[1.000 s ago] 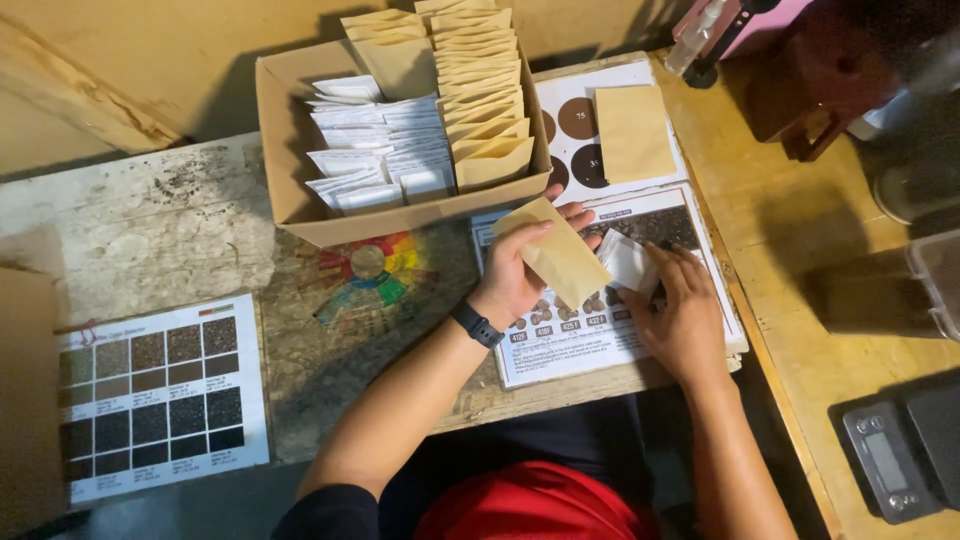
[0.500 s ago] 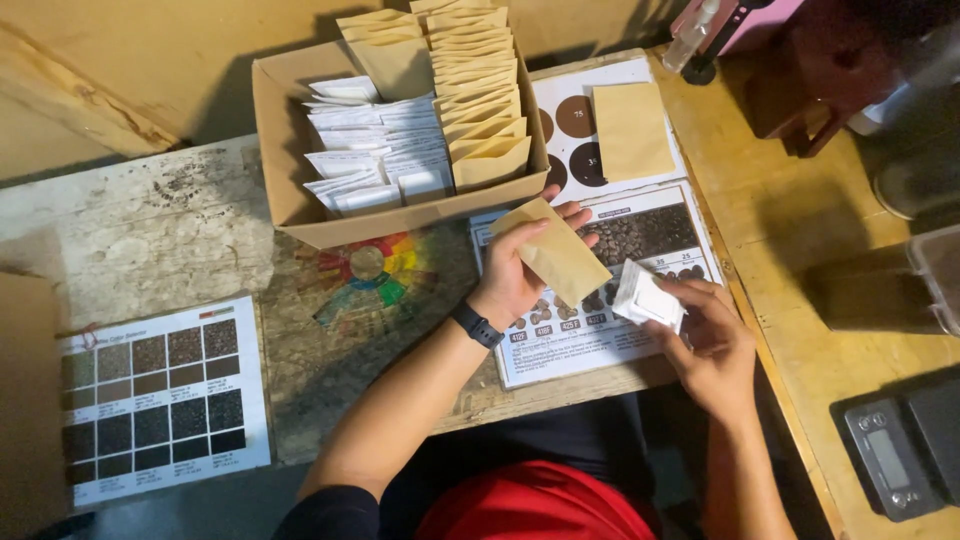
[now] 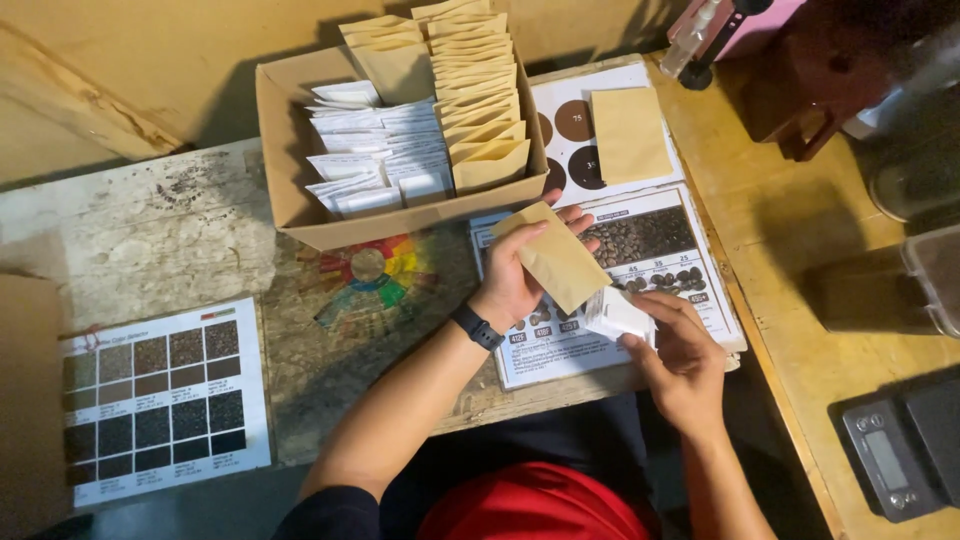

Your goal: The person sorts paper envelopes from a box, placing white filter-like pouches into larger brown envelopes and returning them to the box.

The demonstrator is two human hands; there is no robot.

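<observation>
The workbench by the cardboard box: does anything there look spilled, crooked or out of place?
Dark specks lie scattered on the worn grey bench top left of the cardboard box, like spilled grounds. One tan envelope lies alone on the printed sheet, outside the box. Otherwise the envelopes stand in tidy rows.

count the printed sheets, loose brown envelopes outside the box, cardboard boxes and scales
printed sheets: 3 (grid chart at left, bean chart, dot chart)
loose brown envelopes: 2 (in the left hand, lying on the dot chart)
cardboard box: 1
scale: 1
total: 7
</observation>
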